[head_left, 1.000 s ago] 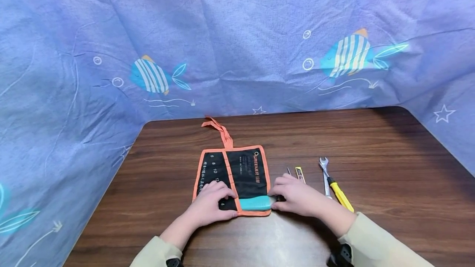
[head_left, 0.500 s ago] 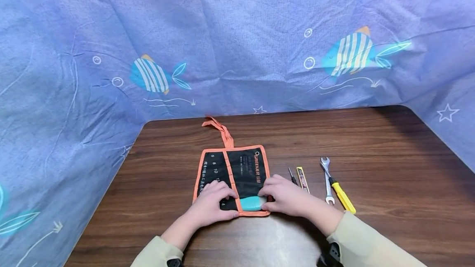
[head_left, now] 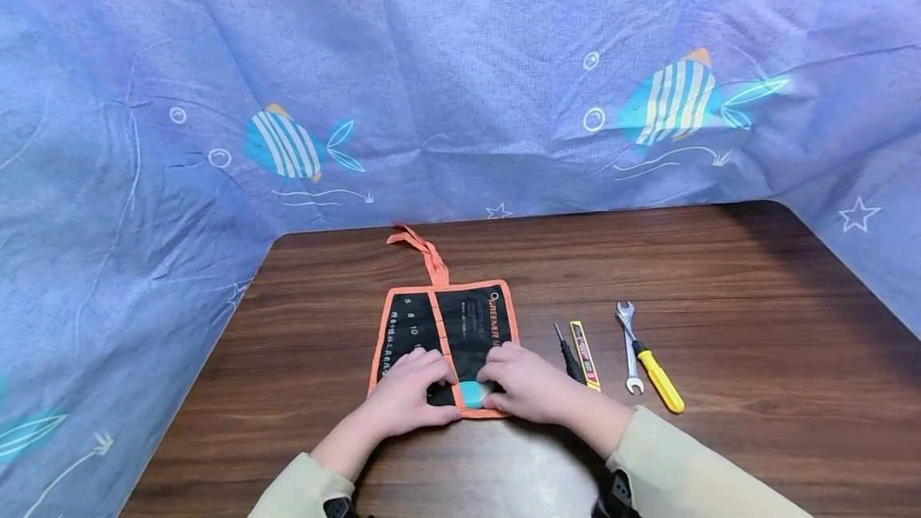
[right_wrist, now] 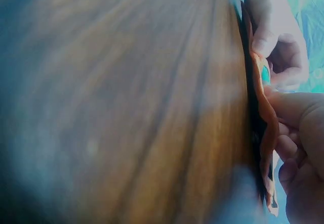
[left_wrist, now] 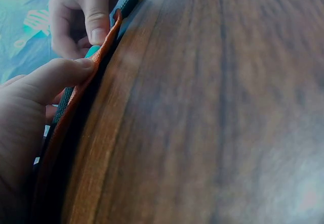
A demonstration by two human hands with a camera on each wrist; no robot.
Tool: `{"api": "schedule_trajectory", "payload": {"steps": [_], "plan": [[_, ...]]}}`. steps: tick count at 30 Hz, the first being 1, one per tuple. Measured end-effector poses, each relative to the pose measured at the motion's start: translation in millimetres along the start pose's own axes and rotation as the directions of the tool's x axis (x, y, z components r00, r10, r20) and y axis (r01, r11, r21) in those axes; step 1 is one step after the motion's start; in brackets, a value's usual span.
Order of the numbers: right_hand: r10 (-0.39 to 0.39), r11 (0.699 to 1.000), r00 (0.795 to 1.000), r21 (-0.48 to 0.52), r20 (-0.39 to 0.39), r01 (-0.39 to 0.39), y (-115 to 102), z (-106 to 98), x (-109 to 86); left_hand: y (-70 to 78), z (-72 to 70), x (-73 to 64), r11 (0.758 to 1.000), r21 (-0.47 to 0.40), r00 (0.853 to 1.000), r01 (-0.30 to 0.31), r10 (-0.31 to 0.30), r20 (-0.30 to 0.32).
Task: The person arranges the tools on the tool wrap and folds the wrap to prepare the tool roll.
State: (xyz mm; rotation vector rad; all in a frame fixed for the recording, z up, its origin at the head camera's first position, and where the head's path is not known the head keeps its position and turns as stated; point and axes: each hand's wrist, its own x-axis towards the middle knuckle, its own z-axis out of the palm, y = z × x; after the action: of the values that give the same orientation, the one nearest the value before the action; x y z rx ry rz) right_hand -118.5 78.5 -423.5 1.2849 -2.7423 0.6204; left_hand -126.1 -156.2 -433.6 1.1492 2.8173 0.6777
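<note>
A black tool pouch [head_left: 475, 326] with orange trim lies flat on the table, its orange tie stretching toward the back. A smooth teal-bodied tool [head_left: 471, 395] lies across its near end, partly inside the pocket at the orange middle band. My left hand [head_left: 413, 392] pinches the pocket's edge, thumb on the near orange trim [left_wrist: 76, 97] in the left wrist view. From the right, my right hand [head_left: 528, 384] holds the tool's outer end between thumb and fingers. That end is hidden under the hand, and the inserted end is hidden in the pocket.
Right of the pouch lie a small black-handled screwdriver [head_left: 571, 354] and a yellow printed strip-shaped pack [head_left: 586, 356]. Farther right, a double open-ended wrench [head_left: 631, 358] lies beside a yellow-handled screwdriver [head_left: 660, 380]. A blue fish-print cloth [head_left: 460, 86] hangs behind the wooden table.
My right hand has slid left with the teal tool, and less of its body shows outside the pocket. The left hand keeps its grip on the pouch.
</note>
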Motion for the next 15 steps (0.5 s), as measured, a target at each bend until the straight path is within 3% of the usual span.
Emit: {"api": "schedule_trajectory", "payload": {"steps": [6,15], "plan": [[-0.017,1.0,0.999,-0.014,-0.034,0.016,-5.2,1.7,6.0,-2.7,-3.0,0.4,1.0,0.004,1.0,0.009,-0.009,0.0],[0.026,1.0,1.0,0.014,0.001,-0.026,-4.6,2.6,-1.7,1.1,4.0,-2.2,0.998,0.034,0.999,0.049,-0.048,-0.008]]}}
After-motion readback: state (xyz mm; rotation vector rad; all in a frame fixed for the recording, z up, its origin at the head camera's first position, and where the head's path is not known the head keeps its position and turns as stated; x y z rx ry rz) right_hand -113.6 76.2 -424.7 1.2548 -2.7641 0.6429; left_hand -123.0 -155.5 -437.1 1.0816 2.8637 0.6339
